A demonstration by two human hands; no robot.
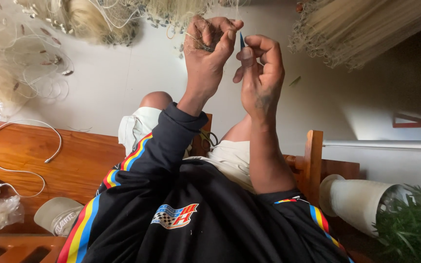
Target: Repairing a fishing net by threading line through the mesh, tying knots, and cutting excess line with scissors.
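Netting sits bunched in my left hand, fingers pinched tight on it, while my right hand grips a blue needle.

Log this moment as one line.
left hand: pinching fishing net | right hand: holding blue netting needle | seated on wooden bench

Crumpled clear plastic bag lies on the wooden bench, lower left. No labels, signs, screens.
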